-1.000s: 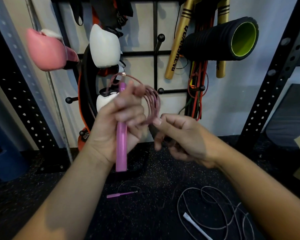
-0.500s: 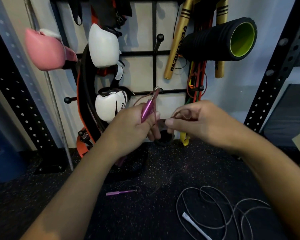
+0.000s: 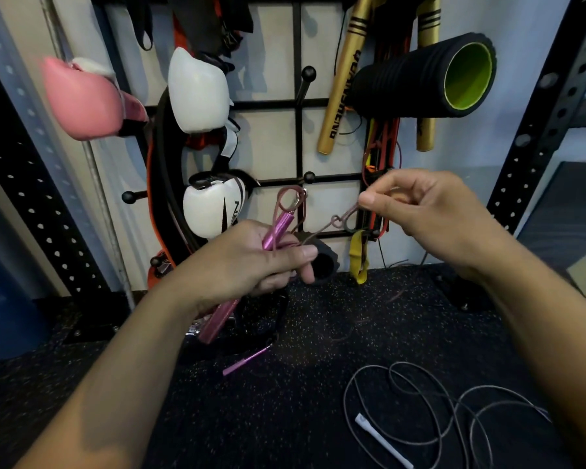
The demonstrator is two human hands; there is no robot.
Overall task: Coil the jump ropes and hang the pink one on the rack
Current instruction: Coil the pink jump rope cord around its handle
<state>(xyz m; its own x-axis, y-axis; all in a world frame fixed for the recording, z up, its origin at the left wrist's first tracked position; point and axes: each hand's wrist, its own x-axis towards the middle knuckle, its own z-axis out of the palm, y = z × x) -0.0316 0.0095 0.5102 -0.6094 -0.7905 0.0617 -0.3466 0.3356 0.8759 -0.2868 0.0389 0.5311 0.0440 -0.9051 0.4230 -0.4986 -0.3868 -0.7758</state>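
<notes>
My left hand [image 3: 251, 262] grips a pink jump rope handle [image 3: 278, 228], tilted with its metal tip up and to the right. The thin pink cord [image 3: 335, 221] runs from that hand to my right hand [image 3: 430, 211], which pinches it between thumb and fingers, with a small kink halfway. The second pink handle [image 3: 246, 360] lies on the dark floor below. A white jump rope [image 3: 437, 411] lies in loose loops on the floor at lower right, its white handle [image 3: 383, 441] pointing toward me. The black wall rack [image 3: 298, 137] with ball-tipped pegs [image 3: 308, 177] stands right behind my hands.
On the rack hang a pink boxing glove [image 3: 82, 99], white gloves [image 3: 200, 93], gold sticks [image 3: 339, 96], a black-and-green foam roller [image 3: 430, 79] and coloured bands [image 3: 379, 164]. Perforated black uprights [image 3: 538, 130] flank both sides. A blue bin [image 3: 7, 316] stands at left.
The coil held by my left hand has come undone; my right hand has pulled the cord out to the right and upward. The handle has tilted from upright to slanted.
</notes>
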